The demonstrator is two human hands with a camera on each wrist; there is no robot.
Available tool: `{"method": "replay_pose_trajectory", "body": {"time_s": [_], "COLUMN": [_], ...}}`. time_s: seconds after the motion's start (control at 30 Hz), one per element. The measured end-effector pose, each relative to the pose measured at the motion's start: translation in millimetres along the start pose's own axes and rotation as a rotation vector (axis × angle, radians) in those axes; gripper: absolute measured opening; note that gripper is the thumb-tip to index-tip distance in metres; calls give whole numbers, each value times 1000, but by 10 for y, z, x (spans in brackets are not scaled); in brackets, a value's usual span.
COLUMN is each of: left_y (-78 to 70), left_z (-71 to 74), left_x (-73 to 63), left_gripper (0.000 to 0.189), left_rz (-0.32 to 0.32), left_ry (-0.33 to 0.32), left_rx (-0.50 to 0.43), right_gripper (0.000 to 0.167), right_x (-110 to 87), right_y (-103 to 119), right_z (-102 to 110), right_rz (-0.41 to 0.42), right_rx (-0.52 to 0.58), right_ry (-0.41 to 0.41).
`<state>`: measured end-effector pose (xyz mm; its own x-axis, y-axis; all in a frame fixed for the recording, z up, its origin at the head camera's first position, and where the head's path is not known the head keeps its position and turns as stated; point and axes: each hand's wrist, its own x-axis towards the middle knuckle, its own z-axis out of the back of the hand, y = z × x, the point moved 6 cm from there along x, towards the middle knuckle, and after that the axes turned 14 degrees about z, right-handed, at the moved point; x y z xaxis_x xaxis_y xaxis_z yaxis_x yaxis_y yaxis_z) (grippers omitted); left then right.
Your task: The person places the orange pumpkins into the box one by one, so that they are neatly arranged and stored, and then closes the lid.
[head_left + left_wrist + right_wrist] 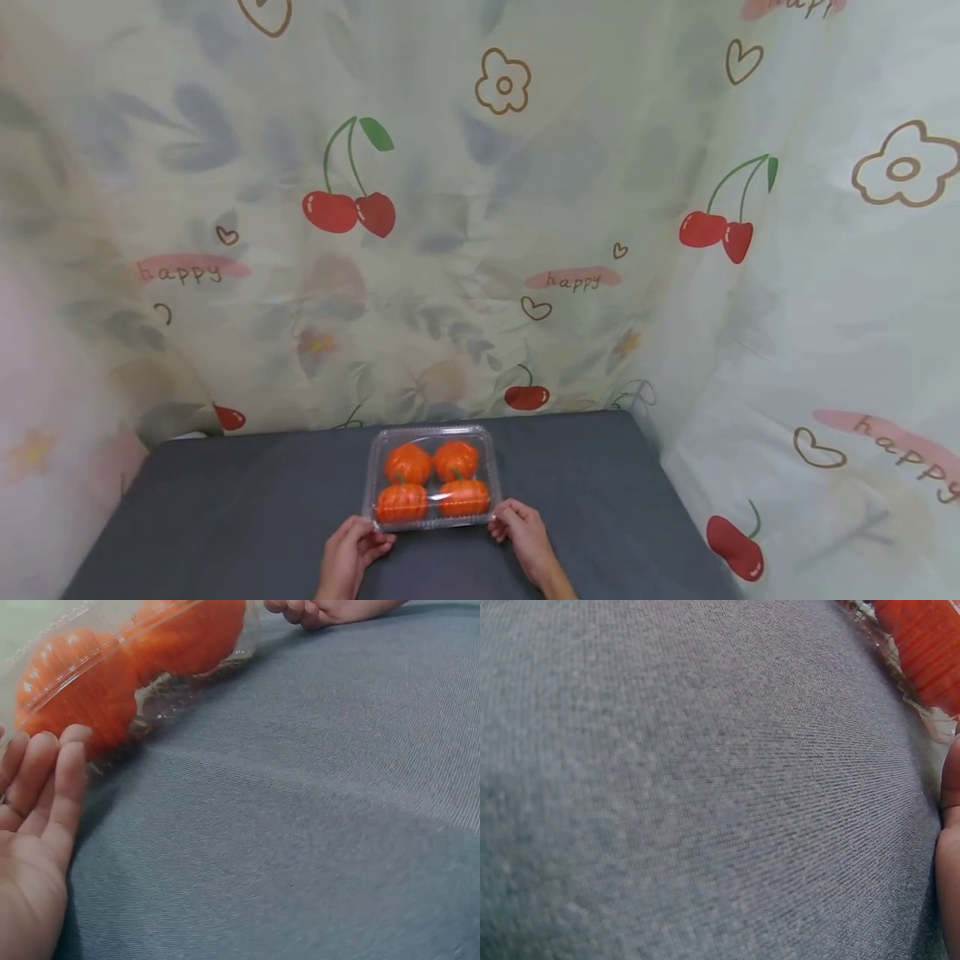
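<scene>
A clear plastic clamshell box (433, 525) with a lid over it sits on the dark cloth. Inside are several small orange pumpkins (408, 463) in two rows, some with green stems. At the box's front left corner, my left hand (351, 552) pinches the edge; in the left wrist view its fingers (69, 772) bend against the plastic and the thumb is hidden. My right hand (527, 537) pinches the front right corner with curled fingers. The right wrist view catches just a strip of that hand (951, 855) beside a pumpkin (926, 652).
A dark grey cloth (247, 508) covers the table. Patterned curtains (450, 250) with cherries, hearts and flowers hang behind it and along both sides. A small pale object (189, 436) shows at the table's back left edge.
</scene>
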<state>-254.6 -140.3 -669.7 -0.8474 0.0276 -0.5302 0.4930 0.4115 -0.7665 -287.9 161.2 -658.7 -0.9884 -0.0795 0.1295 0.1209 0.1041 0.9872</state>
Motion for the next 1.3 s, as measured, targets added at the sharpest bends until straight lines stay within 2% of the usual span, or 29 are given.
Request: {"method": "replay_pose_trajectory", "body": {"time_s": [0.13,0.27,0.47,0.7,0.93,1.3], "left_y": [17,14,7,-2,11,2], "left_z": [46,51,57,49,36,60], "left_x": [-1,9,15,-2,4,15], "left_gripper": [21,19,19,19,20,21], "left_rz": [-7,-8,-3,2,7,17], "left_ry": [-60,-87,-116,-117,-109,-107], "left_rx": [-6,12,20,20,26,56], "right_gripper": [17,15,11,10,12,15], "right_x": [-6,-9,12,33,35,50], "right_y": [-2,2,-7,-26,-21,-24], "right_z": [-28,-33,-36,-28,3,-8], "right_rz": [27,45,11,-68,-115,-127], "right_rx": [-10,-12,-13,-33,-54,-71], "right_ry": [3,9,16,-7,-15,15]}}
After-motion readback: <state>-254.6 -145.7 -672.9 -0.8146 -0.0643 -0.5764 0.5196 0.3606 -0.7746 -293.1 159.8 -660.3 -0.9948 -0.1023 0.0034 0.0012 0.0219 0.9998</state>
